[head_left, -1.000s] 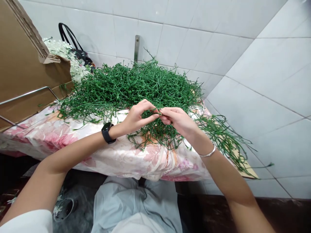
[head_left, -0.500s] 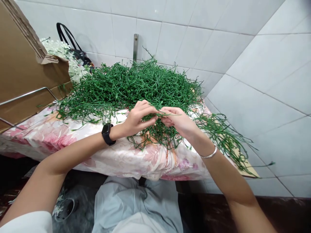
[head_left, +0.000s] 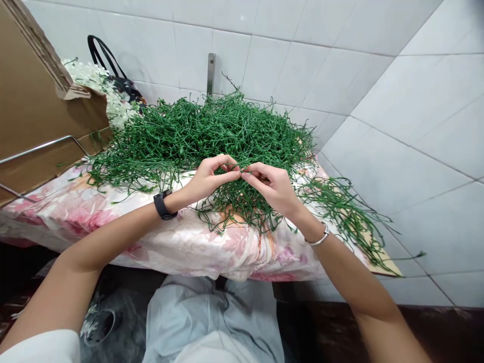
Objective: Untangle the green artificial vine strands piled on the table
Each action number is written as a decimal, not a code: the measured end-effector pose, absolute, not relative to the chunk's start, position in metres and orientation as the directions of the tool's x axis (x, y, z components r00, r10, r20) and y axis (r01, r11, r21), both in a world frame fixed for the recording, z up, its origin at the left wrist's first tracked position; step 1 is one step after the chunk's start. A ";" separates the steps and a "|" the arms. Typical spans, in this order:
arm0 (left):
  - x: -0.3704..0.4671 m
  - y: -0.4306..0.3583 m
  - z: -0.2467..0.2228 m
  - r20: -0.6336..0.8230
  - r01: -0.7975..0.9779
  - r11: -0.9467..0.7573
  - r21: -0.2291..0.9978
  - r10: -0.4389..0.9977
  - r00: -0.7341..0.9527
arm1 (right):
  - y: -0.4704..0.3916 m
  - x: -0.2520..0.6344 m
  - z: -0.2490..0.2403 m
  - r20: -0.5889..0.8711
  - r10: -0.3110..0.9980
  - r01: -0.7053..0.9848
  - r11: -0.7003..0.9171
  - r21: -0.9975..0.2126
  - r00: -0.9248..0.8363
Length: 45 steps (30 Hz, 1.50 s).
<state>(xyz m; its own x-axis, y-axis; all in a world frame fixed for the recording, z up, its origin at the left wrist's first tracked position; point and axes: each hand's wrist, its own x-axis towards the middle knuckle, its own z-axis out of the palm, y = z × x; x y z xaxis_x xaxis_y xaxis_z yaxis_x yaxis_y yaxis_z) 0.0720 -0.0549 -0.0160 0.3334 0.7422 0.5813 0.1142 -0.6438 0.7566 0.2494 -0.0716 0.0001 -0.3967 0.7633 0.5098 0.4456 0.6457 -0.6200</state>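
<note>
A large heap of thin green plastic stems (head_left: pixel 204 131) lies across the flowered cloth (head_left: pixel 159 247). In front of the heap, my left hand (head_left: pixel 214 176) pinches a green stem between thumb and fingertips. My right hand (head_left: pixel 270 184) is closed in a pinch on the same small stretch of stem, its fingertips almost touching those of my left hand. Only a short bit of the stem shows between them. More stems hang in a loose tangle just below both hands.
A cardboard box (head_left: pixel 38 101) with a metal rod (head_left: pixel 38 149) stands at the left. White flowers (head_left: pixel 119 106) and a black-handled bag (head_left: pixel 126 86) lie behind it. Stems (head_left: pixel 340 201) spread to the right, near a tiled wall (head_left: pixel 427 121).
Both hands have turned and their fingertips have come together on the stem. My right wrist has shifted slightly left, and the long piece of stem over my right hand no longer shows.
</note>
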 end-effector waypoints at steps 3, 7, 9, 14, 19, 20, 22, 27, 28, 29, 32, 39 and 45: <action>0.072 -0.055 -0.015 0.620 0.138 -0.691 0.710 0.706 0.341 | -0.073 0.248 0.002 0.483 0.774 0.444 0.631 -0.636 -0.409; 0.071 -0.054 -0.017 0.654 0.197 -0.734 0.650 0.673 0.346 | -0.072 0.248 0.001 0.470 0.787 0.484 0.617 -0.620 -0.400; 0.070 -0.053 -0.017 0.659 0.216 -0.736 0.641 0.672 0.338 | -0.071 0.250 0.001 0.503 0.790 0.471 0.613 -0.634 -0.350; 0.069 -0.051 -0.016 0.683 0.205 -0.730 0.652 0.683 0.260 | -0.066 0.257 0.009 0.509 0.837 0.296 0.547 -0.783 -0.200; 0.068 -0.046 -0.016 0.590 0.092 -0.614 0.784 0.783 0.196 | -0.048 0.274 0.011 0.635 0.771 0.548 0.555 -0.625 -0.057; 0.068 -0.046 -0.016 0.564 0.052 -0.582 0.812 0.804 0.189 | -0.043 0.278 0.009 0.677 0.735 0.649 0.528 -0.548 -0.026; 0.068 -0.045 -0.016 0.522 -0.015 -0.529 0.849 0.833 0.180 | -0.035 0.286 0.006 0.720 0.694 0.832 0.400 -0.386 0.000; 0.071 -0.047 -0.016 0.488 -0.128 -0.471 0.873 0.854 0.183 | -0.028 0.293 0.003 0.739 0.673 0.992 0.081 -0.094 0.015; 0.071 -0.047 -0.016 0.481 -0.145 -0.460 0.876 0.856 0.193 | -0.029 0.292 0.004 0.755 0.655 0.993 0.079 -0.085 0.013; 0.072 -0.048 -0.016 0.473 -0.155 -0.449 0.880 0.856 0.207 | -0.031 0.291 0.006 0.771 0.636 0.990 0.107 -0.094 0.004; 0.073 -0.049 -0.017 0.464 -0.169 -0.433 0.885 0.850 0.251 | -0.040 0.284 0.013 0.733 0.669 0.889 0.402 -0.219 -0.122; 0.079 -0.056 -0.025 0.512 -0.027 -0.543 0.839 0.773 0.376 | -0.057 0.261 0.006 0.546 0.688 0.369 0.721 -0.587 -0.478; 0.078 -0.054 -0.025 0.669 0.156 -0.703 0.694 0.710 0.221 | -0.056 0.262 0.005 0.485 0.747 0.218 0.621 -0.752 -0.454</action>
